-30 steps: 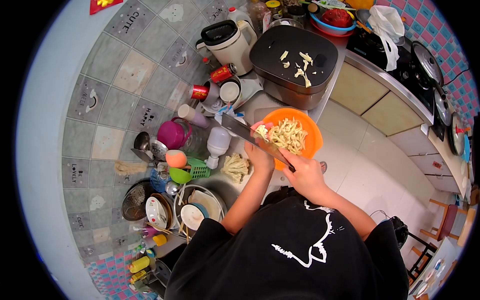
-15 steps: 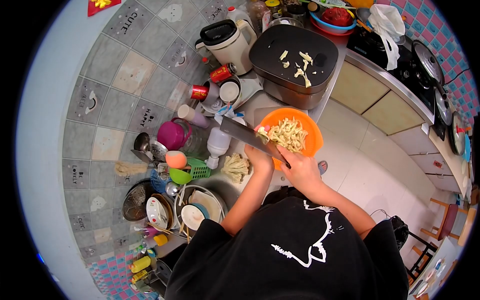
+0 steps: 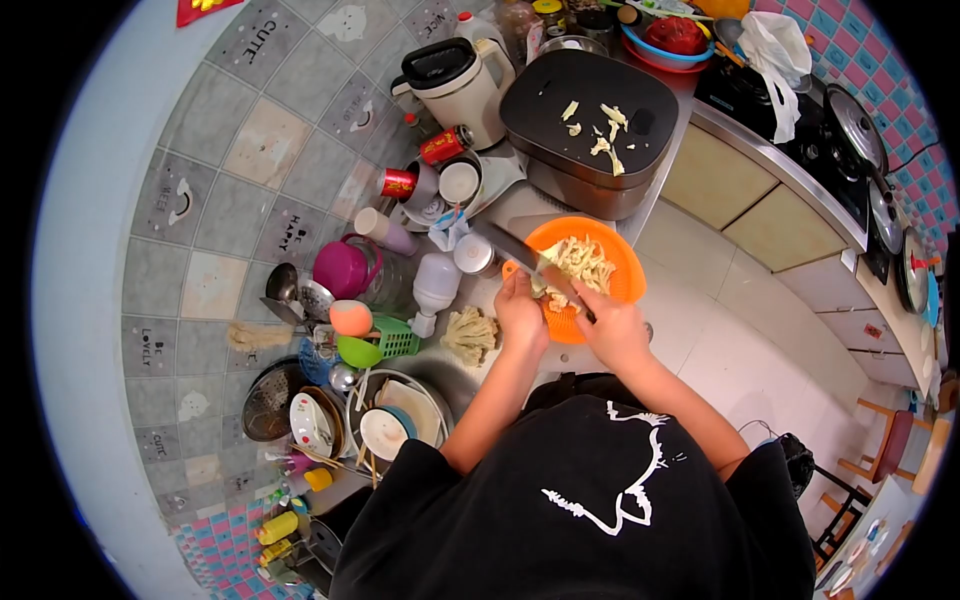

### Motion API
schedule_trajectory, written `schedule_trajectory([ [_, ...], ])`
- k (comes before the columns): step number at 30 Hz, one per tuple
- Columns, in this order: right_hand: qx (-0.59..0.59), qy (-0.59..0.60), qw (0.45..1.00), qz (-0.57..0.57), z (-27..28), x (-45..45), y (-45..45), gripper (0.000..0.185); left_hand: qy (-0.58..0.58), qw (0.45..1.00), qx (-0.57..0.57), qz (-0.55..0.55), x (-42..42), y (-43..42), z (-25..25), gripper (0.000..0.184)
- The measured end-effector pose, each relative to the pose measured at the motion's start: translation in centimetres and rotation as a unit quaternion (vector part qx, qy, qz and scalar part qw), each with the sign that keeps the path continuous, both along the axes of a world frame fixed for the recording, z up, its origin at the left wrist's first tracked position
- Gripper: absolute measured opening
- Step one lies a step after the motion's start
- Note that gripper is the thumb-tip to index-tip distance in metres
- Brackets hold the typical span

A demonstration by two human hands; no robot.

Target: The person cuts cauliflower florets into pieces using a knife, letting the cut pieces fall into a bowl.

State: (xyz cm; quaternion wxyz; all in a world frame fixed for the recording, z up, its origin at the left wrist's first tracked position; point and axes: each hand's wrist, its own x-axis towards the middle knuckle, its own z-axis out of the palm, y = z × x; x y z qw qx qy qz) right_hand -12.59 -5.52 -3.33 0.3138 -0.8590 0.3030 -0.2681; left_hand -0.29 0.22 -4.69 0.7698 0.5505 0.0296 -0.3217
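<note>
My right hand point(image 3: 614, 328) grips the dark handle of a cleaver point(image 3: 520, 250), whose broad blade slants up and left over an orange basket point(image 3: 628, 262). Cut cauliflower pieces point(image 3: 588, 262) lie in the basket. At its near left rim, my left hand point(image 3: 522, 318) is closed beside the blade, apparently on a piece of cauliflower; its fingertips are partly hidden. A larger chunk of cauliflower point(image 3: 469, 336) sits on the counter left of my left hand.
Cauliflower scraps point(image 3: 612, 130) lie on the dark lid of an appliance point(image 3: 560, 90) beyond the basket. A white-capped jar point(image 3: 474, 254), a pump bottle point(image 3: 437, 285) and stacked bowls point(image 3: 386, 433) crowd the left. The stove point(image 3: 810, 150) stands far right.
The cleaver has shifted right and down, its blade now tilted more edge-on. My right hand moved slightly right, and my left hand's fingers show more beside the basket rim.
</note>
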Motion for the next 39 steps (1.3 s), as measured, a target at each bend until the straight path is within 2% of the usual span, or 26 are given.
schedule_trajectory([
  [1,0.000,0.000,1.000,0.001,-0.1,0.0,-0.4,0.038,0.019,1.000,-0.007,-0.014,0.1,0.1,0.3,0.026],
  [3,0.155,0.015,0.987,-0.032,-0.2,-0.2,-1.3,0.033,0.029,0.999,-0.010,-0.022,0.0,0.3,1.2,0.029],
  [5,0.189,0.001,0.981,-0.050,-0.8,-0.5,-1.8,0.033,0.064,0.994,-0.054,-0.072,0.4,0.6,1.6,0.029],
  [7,0.222,-0.014,0.973,-0.068,-1.0,-0.4,-1.9,0.032,0.068,0.993,-0.066,-0.071,0.8,0.6,1.2,0.028],
  [9,0.271,-0.079,0.956,-0.076,-0.6,-0.4,-1.8,0.029,0.074,0.992,-0.076,-0.072,1.0,0.6,0.5,0.028],
  [11,0.294,-0.093,0.948,-0.077,0.8,-0.4,-1.7,0.028,-0.001,0.994,-0.072,-0.087,1.1,0.7,-0.2,0.026],
  [12,0.316,-0.108,0.940,-0.075,1.7,-0.2,-1.6,0.027,-0.001,0.993,-0.072,-0.089,0.9,0.6,0.1,0.026],
  [14,0.325,-0.138,0.933,-0.075,2.3,0.4,-1.5,0.027,-0.115,0.986,0.027,-0.119,0.6,0.3,1.0,0.023],
  [16,0.332,-0.167,0.925,-0.074,2.4,0.6,-1.7,0.026,-0.135,0.982,0.031,-0.131,0.6,0.4,1.0,0.023],
  [18,0.307,-0.138,0.940,-0.057,2.1,0.8,-1.9,0.026,-0.155,0.977,0.036,-0.143,0.7,0.5,1.3,0.023],
  [20,0.306,-0.170,0.935,-0.058,1.4,1.1,-1.8,0.027,-0.017,0.980,-0.066,-0.189,0.8,0.5,2.3,0.031],
  [21,0.305,-0.202,0.929,-0.060,1.3,1.2,-1.7,0.027,-0.018,0.980,-0.066,-0.187,0.7,0.5,2.5,0.031],
  [22,0.306,-0.201,0.929,-0.058,1.5,1.1,-1.6,0.027,-0.075,0.974,-0.053,-0.209,0.5,0.6,2.7,0.034],
  [23,0.363,-0.180,0.912,-0.066,1.8,0.9,-1.5,0.026,-0.130,0.964,-0.039,-0.230,0.3,0.7,2.8,0.038],
  [24,0.418,-0.158,0.891,-0.075,2.0,0.8,-1.4,0.025,-0.130,0.964,-0.039,-0.228,0.2,0.7,3.1,0.038],
  [27,0.438,-0.140,0.885,-0.068,2.0,0.7,-1.2,0.023,-0.177,0.956,-0.004,-0.233,-0.1,0.6,3.3,0.036],
  [29,0.434,-0.150,0.886,-0.058,1.9,0.5,-1.0,0.022,-0.186,0.969,-0.010,-0.163,-0.1,0.5,2.9,0.028],
  [34,0.413,-0.181,0.890,-0.061,1.4,-0.3,-0.5,0.019,-0.165,0.981,0.014,-0.103,1.8,0.1,2.2,0.029],
  [37,0.356,-0.180,0.915,-0.056,1.0,-1.5,-0.3,0.019,-0.201,0.972,0.048,-0.112,3.0,0.0,0.9,0.036],
  [39,0.273,-0.159,0.947,-0.063,0.0,-2.1,-0.3,0.020,-0.228,0.964,0.067,-0.118,3.5,0.1,-0.1,0.040],
])
